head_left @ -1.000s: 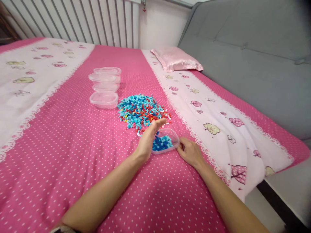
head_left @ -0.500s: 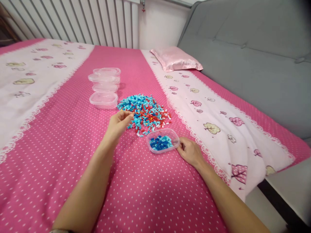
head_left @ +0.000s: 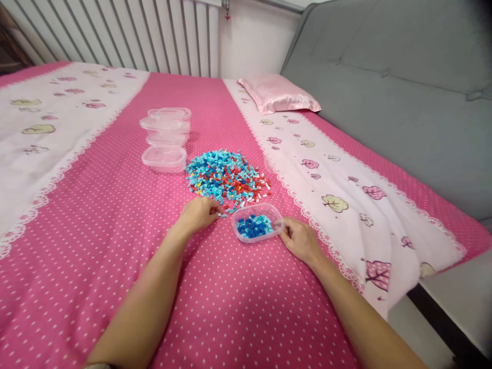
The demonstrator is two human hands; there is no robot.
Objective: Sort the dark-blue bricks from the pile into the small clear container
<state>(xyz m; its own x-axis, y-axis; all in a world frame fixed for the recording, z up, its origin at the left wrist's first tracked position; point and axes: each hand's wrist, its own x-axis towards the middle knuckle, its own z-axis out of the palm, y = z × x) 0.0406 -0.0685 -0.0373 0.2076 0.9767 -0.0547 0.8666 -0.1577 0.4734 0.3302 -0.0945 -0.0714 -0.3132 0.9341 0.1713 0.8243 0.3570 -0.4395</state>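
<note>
A heap of small building bricks (head_left: 226,174), mostly light blue and red with some dark blue, white and yellow, lies on the pink dotted bedspread (head_left: 238,287). At the heap's near left edge is my left hand (head_left: 200,212), its fingers pinched together; whatever is between the fingertips is too small to make out. My right hand (head_left: 302,238) grips the right end of a clear plastic container (head_left: 257,240) between thumb and fingers. Inside the container are dark blue bricks on the left and light blue ones on the right.
Several clear plastic containers (head_left: 164,163) stand in a row behind and left of the heap. Farther back, a pink satin pillow (head_left: 279,92) lies against the grey headboard (head_left: 384,102). A white radiator (head_left: 154,36) runs along the far wall.
My left hand has moved toward me and slightly right, from the heap's left side to its near edge. My right hand and the container have stayed in place.
</note>
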